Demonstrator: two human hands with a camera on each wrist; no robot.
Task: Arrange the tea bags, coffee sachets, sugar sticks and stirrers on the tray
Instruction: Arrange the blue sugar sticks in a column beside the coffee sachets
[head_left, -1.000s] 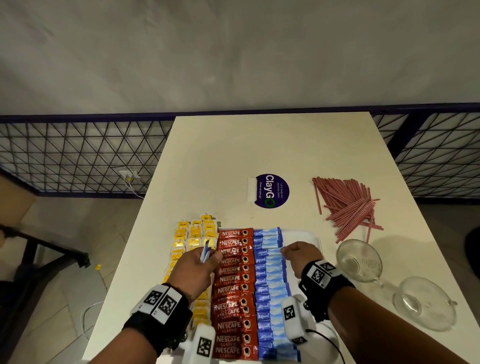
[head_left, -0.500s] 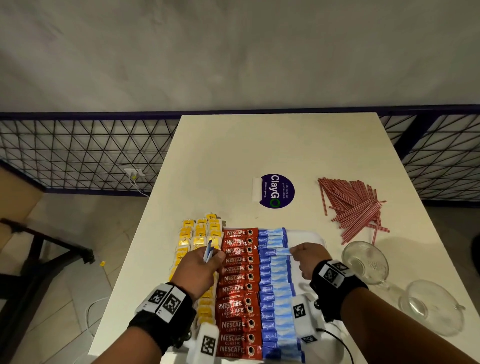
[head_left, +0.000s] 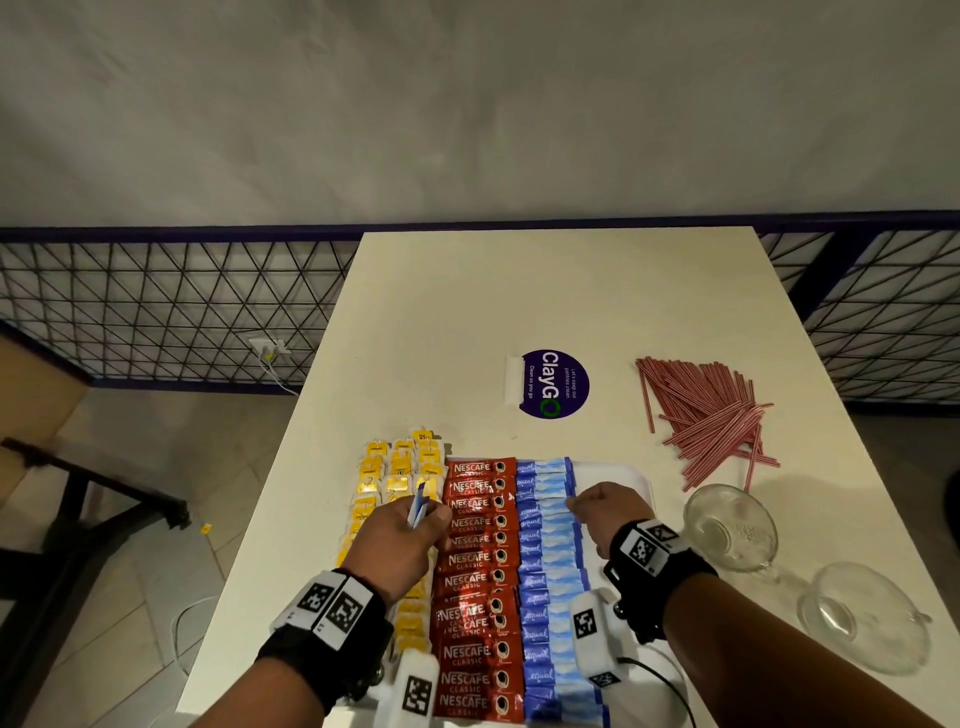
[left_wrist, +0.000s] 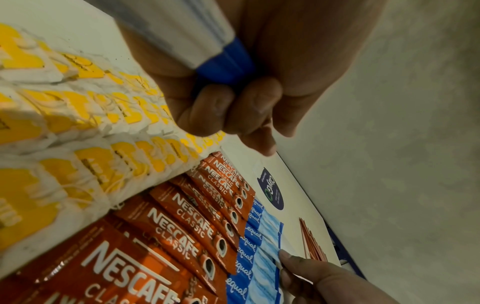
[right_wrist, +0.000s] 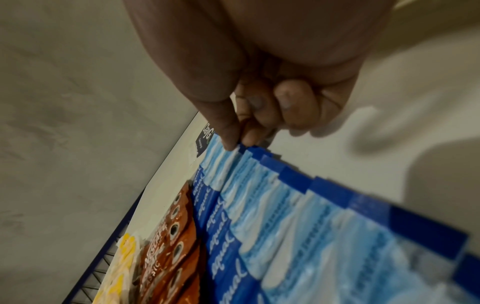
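Observation:
On a white tray (head_left: 636, 475) lie three columns: yellow tea bags (head_left: 397, 470), red Nescafe coffee sachets (head_left: 475, 561) and blue sugar sticks (head_left: 550, 551). My left hand (head_left: 402, 538) hovers over the tea bags and grips a small bunch of blue-and-white sugar sticks (left_wrist: 207, 47) in its curled fingers. My right hand (head_left: 602, 506) pinches the right end of one sugar stick (right_wrist: 235, 152) near the far end of the blue column, thumb and forefinger together. Red stirrers (head_left: 709, 415) lie in a loose pile on the table, off the tray, at the far right.
Two clear glass cups (head_left: 730, 527) (head_left: 865, 618) lie on their sides right of the tray. A round purple ClayGo sticker (head_left: 553, 383) sits beyond the tray. The white table (head_left: 545, 291) ends at a black mesh railing (head_left: 156, 306); floor drops away on the left.
My right hand has shifted slightly along the blue column and now pinches a stick's end. The left hand has held its bunch nearly still.

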